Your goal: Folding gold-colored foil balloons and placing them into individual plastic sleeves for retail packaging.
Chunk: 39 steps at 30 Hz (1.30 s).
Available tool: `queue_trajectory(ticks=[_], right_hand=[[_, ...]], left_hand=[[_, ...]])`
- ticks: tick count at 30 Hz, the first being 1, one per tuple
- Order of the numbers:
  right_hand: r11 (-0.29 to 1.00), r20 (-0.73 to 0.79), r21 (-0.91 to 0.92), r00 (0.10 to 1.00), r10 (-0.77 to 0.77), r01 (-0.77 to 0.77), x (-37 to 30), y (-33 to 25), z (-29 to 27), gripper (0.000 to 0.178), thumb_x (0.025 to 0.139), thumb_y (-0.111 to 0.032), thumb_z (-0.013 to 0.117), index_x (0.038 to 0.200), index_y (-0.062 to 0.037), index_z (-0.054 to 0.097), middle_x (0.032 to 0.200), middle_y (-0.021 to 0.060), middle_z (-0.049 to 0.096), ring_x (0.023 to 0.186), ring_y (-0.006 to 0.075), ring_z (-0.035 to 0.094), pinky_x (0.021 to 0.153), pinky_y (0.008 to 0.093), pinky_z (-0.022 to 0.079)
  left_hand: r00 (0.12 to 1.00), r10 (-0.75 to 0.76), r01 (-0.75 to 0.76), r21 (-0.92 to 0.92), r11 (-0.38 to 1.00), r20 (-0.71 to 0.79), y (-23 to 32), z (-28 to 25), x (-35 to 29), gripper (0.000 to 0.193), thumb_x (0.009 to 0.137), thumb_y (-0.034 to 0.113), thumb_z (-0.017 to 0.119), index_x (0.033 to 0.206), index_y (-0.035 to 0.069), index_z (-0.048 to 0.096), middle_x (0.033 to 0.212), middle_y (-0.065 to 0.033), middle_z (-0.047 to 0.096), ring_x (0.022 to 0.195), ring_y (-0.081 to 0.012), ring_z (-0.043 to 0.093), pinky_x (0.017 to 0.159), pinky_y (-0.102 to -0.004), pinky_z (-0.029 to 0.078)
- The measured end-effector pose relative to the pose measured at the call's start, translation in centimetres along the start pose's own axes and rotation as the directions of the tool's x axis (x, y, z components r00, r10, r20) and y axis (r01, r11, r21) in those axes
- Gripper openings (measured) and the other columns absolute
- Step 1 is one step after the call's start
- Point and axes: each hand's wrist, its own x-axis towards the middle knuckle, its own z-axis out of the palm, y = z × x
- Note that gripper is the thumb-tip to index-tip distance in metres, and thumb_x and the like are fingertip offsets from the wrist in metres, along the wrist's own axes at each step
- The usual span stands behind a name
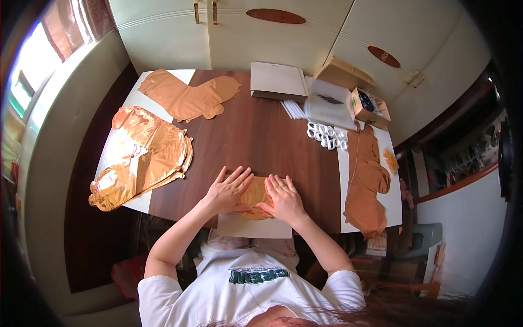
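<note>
Both your hands lie flat with fingers extended, grasping nothing: your left hand (230,191) presses along the left side of the shiny gold-orange folded foil piece (254,193), and your right hand (284,200) covers its right side, so the foil sits between your palms, directly in front of your body. Its lower edge overlaps a pale, flat rectangular sheet (248,226) that reaches toward you from below your hands, at the near edge of the dark brown wooden tabletop (234,131). The step in hand looks like smoothing the folded foil flat; whether the fold is finished cannot be told, because your fingers hide its sides. The next move seems to call for even, light pressure outward from the middle, with one palm steadying the foil whenever the other lifts, since thin, slick film could slide or spring open. Well to the left of your left hand lie glossy copper-gold foil shapes (144,152); beyond that same hand is a matte orange foil shape (190,98). To the right of your right hand lies another dull orange foil shape (366,180), with white plastic rings (327,136) farther ahead, nearer that hand than the left.
</note>
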Motion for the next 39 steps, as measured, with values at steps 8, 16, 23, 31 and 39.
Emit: queue_trajectory(ticks=[8,16,23,31,39], right_hand=[[0.998,0.054,0.007,0.996,0.069,-0.069,-1.0,0.3,-0.5,0.088,0.074,-0.062,0.059,0.129,0.0052,0.044,0.133,0.0211,0.046,0.125,0.0301,0.044,0.109,0.0473,0.022],[0.993,0.163,-0.041,0.980,0.113,-0.108,-2.4,-1.5,-1.4,0.094,0.074,-0.064,0.057,0.136,0.0037,0.034,0.141,0.0189,0.035,0.132,0.0291,0.033,0.110,0.0472,0.021],[0.976,0.201,-0.152,0.961,0.188,-0.159,-3.1,-3.1,-0.9,0.085,0.079,-0.056,0.054,0.136,0.0029,0.035,0.144,0.0160,0.032,0.134,0.0265,0.030,0.111,0.0481,0.015],[0.969,0.162,-0.147,0.962,0.220,-0.197,-3.7,-4.7,-1.7,0.080,0.077,-0.048,0.058,0.136,0.0031,0.036,0.142,0.0171,0.035,0.132,0.0269,0.032,0.110,0.0507,0.018],[0.964,0.430,0.115,0.863,-0.265,0.239,1.2,2.2,-6.6,0.049,0.076,-0.033,0.067,0.118,-0.0109,0.057,0.123,0.0032,0.057,0.115,0.0174,0.051,0.090,0.0356,0.041]], left_hand=[[0.998,-0.032,0.033,-0.028,0.999,0.049,0.4,-0.7,0.2,0.096,0.074,0.066,0.054,0.144,0.009,0.022,0.150,-0.0090,0.023,0.139,-0.0275,0.020,0.109,-0.0550,0.013],[0.997,-0.082,0.083,0.030,0.996,-0.013,0.4,-0.5,-0.9,0.092,0.076,0.060,0.054,0.142,0.004,0.025,0.149,-0.0121,0.025,0.139,-0.0285,0.017,0.111,-0.0515,0.008],[0.964,-0.134,0.101,-0.149,0.984,-0.231,7.5,0.6,-1.4,0.067,0.088,0.046,0.045,0.132,-0.004,0.040,0.142,-0.0216,0.032,0.136,-0.0329,0.024,0.110,-0.0473,0.018],[0.934,-0.255,0.230,-0.126,0.965,-0.251,8.5,2.2,-1.5,0.069,0.085,0.058,0.044,0.134,0.010,0.043,0.140,-0.0221,0.035,0.132,-0.0418,0.027,0.109,-0.0502,0.019],[0.954,-0.230,0.226,-0.040,0.973,-0.195,8.5,1.8,-2.3,0.071,0.085,0.062,0.038,0.138,0.015,0.039,0.144,-0.0228,0.028,0.134,-0.0461,0.019,0.108,-0.0557,0.011]])
